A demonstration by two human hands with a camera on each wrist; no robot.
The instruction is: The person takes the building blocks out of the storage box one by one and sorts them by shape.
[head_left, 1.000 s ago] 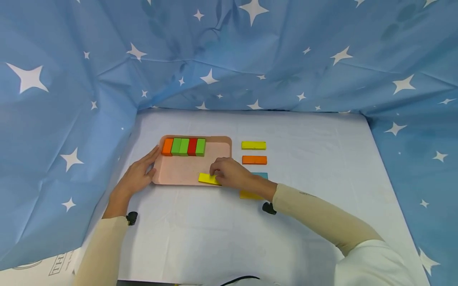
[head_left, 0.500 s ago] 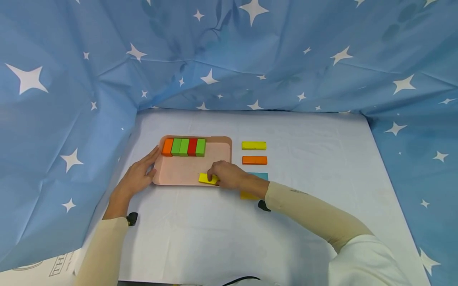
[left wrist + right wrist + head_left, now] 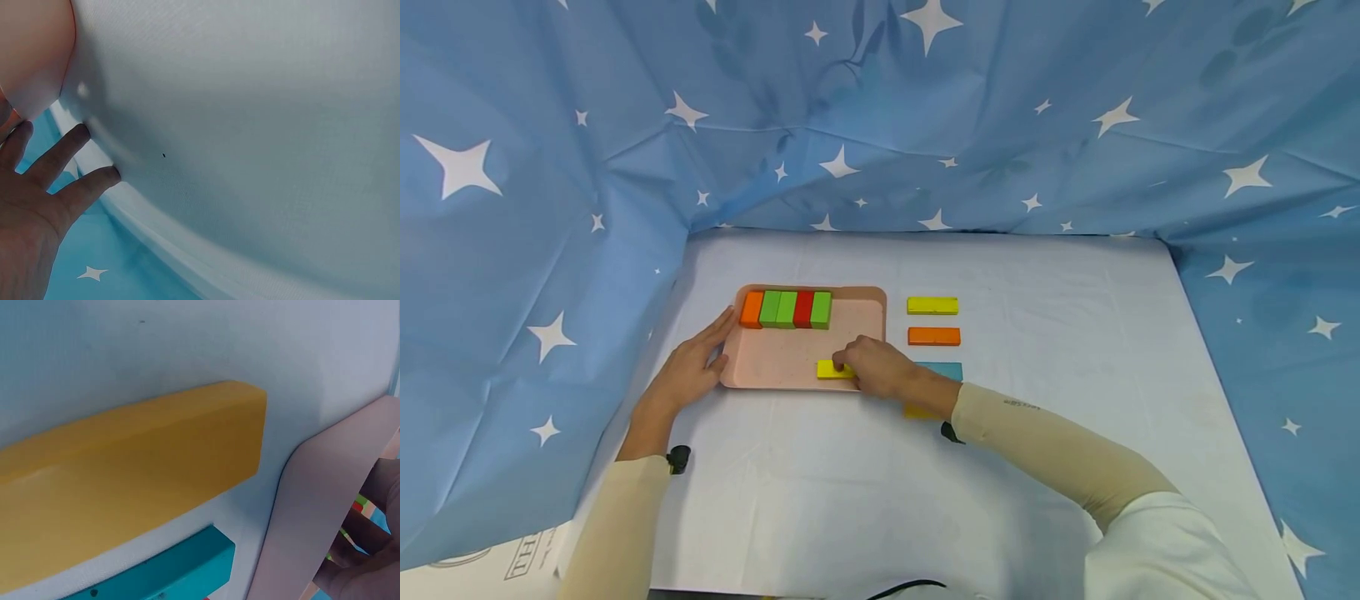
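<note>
A pink tray lies left of the middle of the table in the head view. Along its far wall, orange, green and red blocks stand side by side. My right hand reaches over the tray's near right corner and pinches a yellow block that lies along the near wall; its right end is hidden by the fingers. With straight, spread fingers, my left hand touches the tray's left side. The left wrist view shows those fingers beside the tray's wall.
Right of the tray a yellow block, an orange block and a blue block lie in a column. A darker yellow block sits nearest, partly under my right forearm. Starred blue cloth hangs behind the white table.
My right hand has shifted slightly left, its fingers closing over the yellow block. That block has turned from slightly slanted to lying in line with the tray's near wall. The left hand stays put.
</note>
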